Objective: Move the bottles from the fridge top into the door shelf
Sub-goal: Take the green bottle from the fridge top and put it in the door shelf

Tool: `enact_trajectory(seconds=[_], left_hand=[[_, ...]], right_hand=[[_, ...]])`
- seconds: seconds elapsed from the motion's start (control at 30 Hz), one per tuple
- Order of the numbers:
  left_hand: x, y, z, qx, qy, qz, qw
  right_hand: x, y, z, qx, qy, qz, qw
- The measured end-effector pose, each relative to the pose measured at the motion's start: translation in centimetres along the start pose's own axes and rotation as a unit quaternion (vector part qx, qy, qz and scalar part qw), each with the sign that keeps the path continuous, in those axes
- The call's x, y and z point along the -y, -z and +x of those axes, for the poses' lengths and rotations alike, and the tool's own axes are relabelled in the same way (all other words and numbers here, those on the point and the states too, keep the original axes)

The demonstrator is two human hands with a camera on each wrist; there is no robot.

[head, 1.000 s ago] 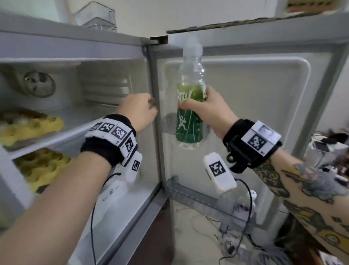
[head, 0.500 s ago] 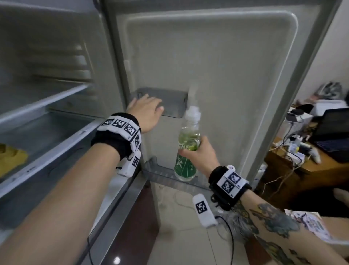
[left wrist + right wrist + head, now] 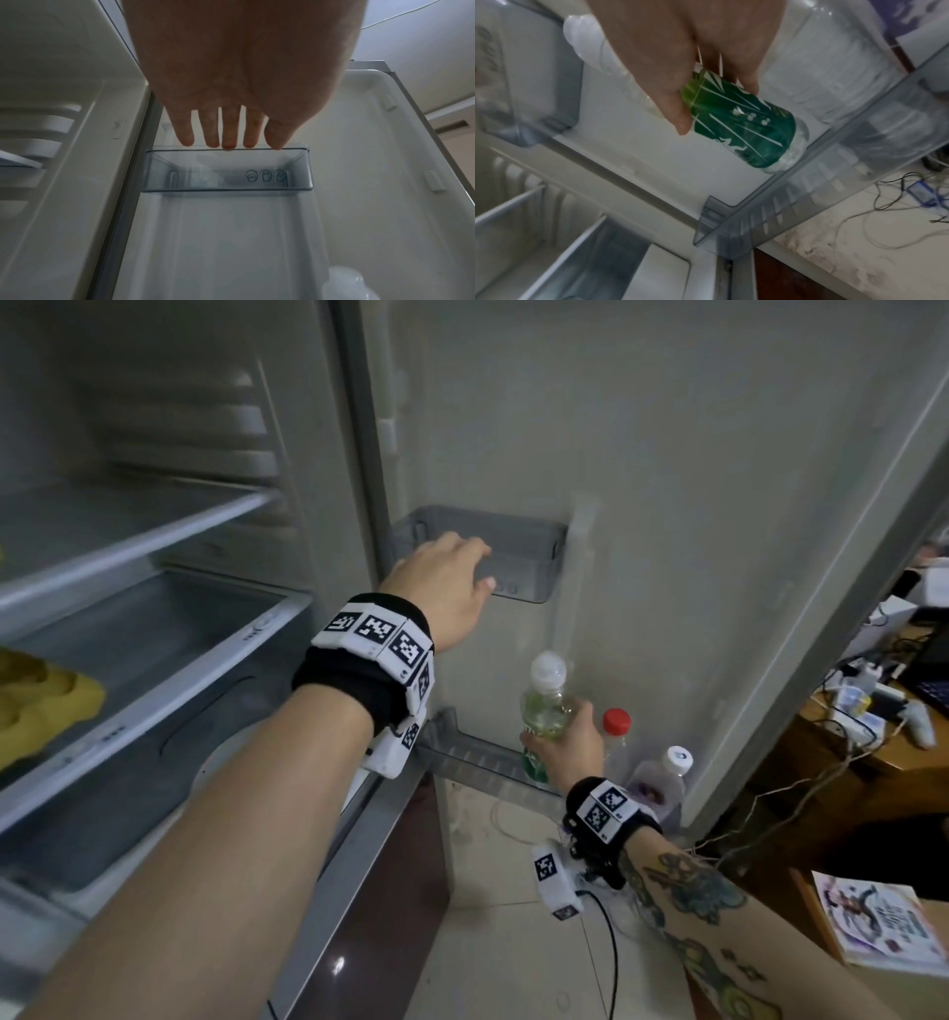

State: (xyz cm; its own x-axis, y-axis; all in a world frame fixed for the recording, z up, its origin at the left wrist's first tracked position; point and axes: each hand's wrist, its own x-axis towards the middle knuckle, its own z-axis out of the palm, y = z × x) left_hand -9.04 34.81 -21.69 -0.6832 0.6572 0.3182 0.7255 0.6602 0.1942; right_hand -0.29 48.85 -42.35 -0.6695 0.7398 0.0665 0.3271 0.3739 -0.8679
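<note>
My right hand (image 3: 562, 747) grips a green-labelled bottle (image 3: 545, 711) with a white cap, upright, its base down inside the lower door shelf (image 3: 472, 762). In the right wrist view my fingers (image 3: 677, 113) wrap the green-labelled bottle (image 3: 744, 130), whose base sits behind the clear lower shelf wall (image 3: 808, 182). A red-capped bottle (image 3: 615, 726) and a white-capped bottle (image 3: 662, 778) stand in the same shelf to the right. My left hand (image 3: 447, 582) rests with straight fingers (image 3: 228, 138) on the rim of the small upper door bin (image 3: 228, 170).
The fridge interior (image 3: 154, 608) with glass shelves lies to the left, a yellow item (image 3: 46, 706) on one shelf. A wooden desk (image 3: 873, 752) with cables and gadgets stands right of the door. A cable (image 3: 611, 947) hangs from my right wrist.
The bottle has come down from beside the upper bin into the lower door shelf. My left hand has stayed on the upper bin.
</note>
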Motion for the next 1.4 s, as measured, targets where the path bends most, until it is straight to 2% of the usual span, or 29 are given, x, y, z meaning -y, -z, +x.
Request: enact_trajectory(seconds=[0.2,0.3,0.43,0.67,0.97,1.1,1.27,1.4], left_hand=[[0.1,-0.2,0.0,-0.009,-0.008,-0.007,1.0],[0.1,-0.3,-0.1,-0.007,-0.008,-0.007,1.0],[0.2,-0.4,-0.1,-0.007,-0.009,-0.013,1.0],[0.3,-0.5,-0.3,-0.007,-0.009,-0.02,1.0],[0.1,-0.5,-0.4,-0.005,-0.004,-0.019,1.0],[0.1,-0.7,-0.6,-0.005,-0.002,-0.019,1.0],[-0.9,-0.7,-0.6,-0.018,0.004,-0.005,1.0],[-2.0,-0.5,-0.2,-0.048,0.015,0.02,0.999]], right_hand=[[-1.4,-1.4,0.3,-0.012,0.017,-0.065,0.998],[-1.4,-1.9,0.1,-0.03,0.044,-0.059,0.997],[-1.2,-1.9,0.2,-0.04,0.042,-0.058,0.997],[-1.1,-2.3,0.0,-0.022,0.028,-0.126,0.991],[0.0,-1.1,-0.5,0.025,0.015,-0.104,0.994],[2.4,1.9,-2.4,0.07,0.06,-0.081,0.992],[3.2,8.7,-5.1,-0.01,0.158,-0.021,0.987],[2.7,15.0,-4.0,-0.146,0.14,0.047,0.978]])
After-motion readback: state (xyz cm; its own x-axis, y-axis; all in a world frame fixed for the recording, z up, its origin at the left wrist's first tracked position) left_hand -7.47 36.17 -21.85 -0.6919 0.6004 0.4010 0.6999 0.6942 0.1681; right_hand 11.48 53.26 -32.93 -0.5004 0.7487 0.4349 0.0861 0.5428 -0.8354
